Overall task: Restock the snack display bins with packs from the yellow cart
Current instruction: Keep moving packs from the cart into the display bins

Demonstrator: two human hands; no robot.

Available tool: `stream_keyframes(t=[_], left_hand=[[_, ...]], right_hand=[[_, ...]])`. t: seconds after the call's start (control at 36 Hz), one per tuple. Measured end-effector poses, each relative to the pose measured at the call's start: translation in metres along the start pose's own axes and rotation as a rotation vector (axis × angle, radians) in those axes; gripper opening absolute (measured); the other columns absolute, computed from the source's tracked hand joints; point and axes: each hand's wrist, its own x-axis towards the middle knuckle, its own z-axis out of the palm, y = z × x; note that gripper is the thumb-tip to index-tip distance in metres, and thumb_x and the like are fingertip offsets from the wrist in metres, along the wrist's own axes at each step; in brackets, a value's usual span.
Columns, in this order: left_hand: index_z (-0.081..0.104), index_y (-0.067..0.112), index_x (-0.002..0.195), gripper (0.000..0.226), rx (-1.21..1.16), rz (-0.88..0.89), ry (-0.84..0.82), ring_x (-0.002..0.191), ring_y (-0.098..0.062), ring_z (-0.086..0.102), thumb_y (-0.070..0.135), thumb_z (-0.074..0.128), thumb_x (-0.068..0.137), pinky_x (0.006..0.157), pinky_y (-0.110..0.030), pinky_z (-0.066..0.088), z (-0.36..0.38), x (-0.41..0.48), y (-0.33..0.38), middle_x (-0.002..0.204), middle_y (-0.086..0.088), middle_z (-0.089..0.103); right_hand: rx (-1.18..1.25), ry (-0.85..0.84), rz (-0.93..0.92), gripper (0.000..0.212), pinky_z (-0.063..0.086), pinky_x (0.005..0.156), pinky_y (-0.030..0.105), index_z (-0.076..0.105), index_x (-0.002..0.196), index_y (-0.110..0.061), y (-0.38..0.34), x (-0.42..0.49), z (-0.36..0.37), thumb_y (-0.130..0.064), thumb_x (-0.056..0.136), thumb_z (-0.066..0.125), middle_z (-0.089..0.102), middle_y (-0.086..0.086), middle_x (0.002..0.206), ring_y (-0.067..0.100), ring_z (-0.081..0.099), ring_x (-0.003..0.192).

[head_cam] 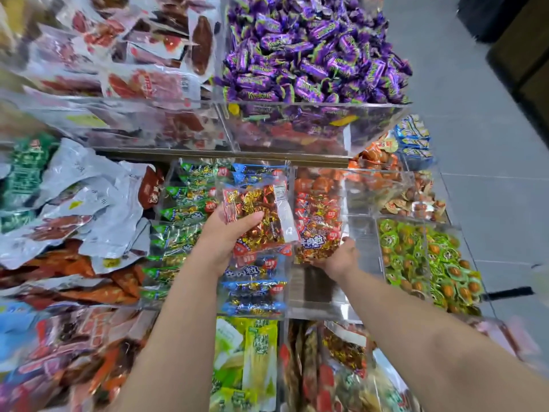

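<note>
Left hand (228, 236) gripping a crinkly clear pack (255, 215) of gold foil sweets

Right hand (338, 258), at 3 o'clock from it, holds a glossy red pack (318, 233) over a boxy acrylic bin (359, 233).

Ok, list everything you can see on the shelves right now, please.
purple candies: many, purple, top right bin
red-and-white packs: many, top left bin
silver packs: several, silver, middle left
blue packs: many, blue, centre bin
green packs: many, green, left of blue packs
green cups: many, green, right bin
gold candy bag: one, gold-red, centre
red pack: one, red, right of bag
left hand: grips gold candy bag
right hand: holds red pack
</note>
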Motion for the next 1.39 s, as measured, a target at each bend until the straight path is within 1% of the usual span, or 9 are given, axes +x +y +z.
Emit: stream_keyframes(t=[0.39, 0.64, 0.75, 0.81, 0.89, 0.97, 1.06, 1.19, 1.39], left_hand=[[0.058, 0.013, 0.116, 0.081, 0.009, 0.05, -0.062, 0.089, -0.029, 0.072, 0.032, 0.087, 0.043, 0.064, -0.038, 0.057, 0.011, -0.019, 0.005, 0.101, -0.011, 0.073], [0.057, 0.022, 0.118, 0.061, -0.003, 0.026, -0.143, 0.099, -0.025, 0.069, 0.034, 0.08, 0.064, 0.08, -0.043, 0.057, 0.044, -0.043, -0.008, 0.112, -0.009, 0.071], [0.042, 0.024, 0.141, 0.096, 0.147, 0.002, -0.18, 0.124, -0.031, 0.053, 0.046, 0.082, 0.056, 0.104, -0.056, 0.04, 0.068, -0.054, -0.01, 0.137, -0.008, 0.055], [0.039, 0.025, 0.143, 0.104, 0.157, 0.0, -0.19, 0.126, -0.032, 0.051, 0.05, 0.083, 0.052, 0.105, -0.055, 0.04, 0.08, -0.059, -0.01, 0.14, -0.008, 0.052], [0.051, 0.027, 0.126, 0.076, 0.229, 0.024, -0.145, 0.114, -0.013, 0.057, 0.05, 0.084, 0.062, 0.093, -0.038, 0.049, 0.089, -0.064, -0.011, 0.129, 0.004, 0.058], [0.053, 0.02, 0.124, 0.072, 0.233, 0.026, -0.052, 0.116, -0.022, 0.057, 0.054, 0.077, 0.065, 0.093, -0.037, 0.047, 0.086, -0.066, -0.011, 0.129, -0.005, 0.059], [0.03, 0.016, 0.148, 0.092, 0.194, -0.043, 0.058, 0.138, -0.033, 0.035, 0.064, 0.063, 0.077, 0.11, -0.054, 0.032, 0.08, -0.068, -0.008, 0.153, -0.009, 0.035], [0.036, 0.023, 0.146, 0.1, 0.014, -0.193, -0.048, 0.132, -0.041, 0.042, 0.08, 0.049, 0.064, 0.098, -0.063, 0.043, 0.079, -0.079, 0.004, 0.149, -0.015, 0.04], [0.055, 0.008, 0.112, 0.042, -0.066, -0.094, -0.068, 0.067, -0.028, 0.072, 0.013, 0.076, 0.075, 0.051, -0.038, 0.056, 0.078, -0.077, 0.001, 0.083, -0.014, 0.074]], right_hand=[[0.116, -0.312, 0.181, 0.134, 0.041, 0.099, 0.049, 0.003, 0.144, -0.024, 0.006, -0.011, -0.02, -0.045, 0.045, 0.091, 0.038, 0.007, 0.138, 0.029, 0.043, 0.122], [0.602, -0.139, -0.128, 0.011, 0.053, 0.073, 0.03, 0.064, 0.091, -0.015, -0.022, -0.068, -0.102, -0.027, 0.09, 0.061, 0.068, 0.001, 0.085, 0.015, 0.063, 0.079], [0.679, -0.486, -0.123, 0.012, 0.055, 0.057, 0.025, 0.062, 0.096, -0.02, -0.045, -0.101, -0.124, -0.02, 0.085, 0.065, 0.069, -0.007, 0.071, 0.008, 0.063, 0.062], [0.512, -0.499, -0.158, 0.041, 0.058, 0.08, 0.036, 0.058, 0.112, -0.019, -0.045, -0.112, -0.128, -0.021, 0.075, 0.077, 0.07, -0.003, 0.098, 0.017, 0.067, 0.086], [0.512, -0.448, -0.153, 0.061, 0.045, 0.099, 0.047, 0.051, 0.127, -0.016, -0.036, -0.122, -0.136, -0.02, 0.073, 0.079, 0.064, 0.012, 0.118, 0.029, 0.062, 0.099], [0.81, -0.376, -0.143, 0.055, 0.045, 0.081, 0.037, 0.05, 0.127, -0.013, -0.031, -0.125, -0.149, -0.011, 0.077, 0.075, 0.063, 0.014, 0.112, 0.027, 0.053, 0.089], [0.857, -0.083, -0.386, 0.037, 0.049, 0.079, 0.035, 0.057, 0.102, -0.032, -0.029, -0.126, -0.159, -0.011, 0.077, 0.074, 0.063, 0.007, 0.11, 0.025, 0.06, 0.095], [0.129, 0.222, -1.275, 0.046, 0.039, 0.081, 0.026, 0.064, 0.099, -0.034, -0.027, -0.136, -0.152, 0.0, 0.068, 0.07, 0.062, -0.012, 0.094, 0.013, 0.056, 0.091], [-0.153, 0.313, -1.659, 0.034, 0.046, 0.078, 0.034, 0.073, 0.1, -0.013, -0.023, -0.143, -0.13, 0.002, 0.07, 0.074, 0.069, 0.007, 0.091, 0.018, 0.052, 0.089]])
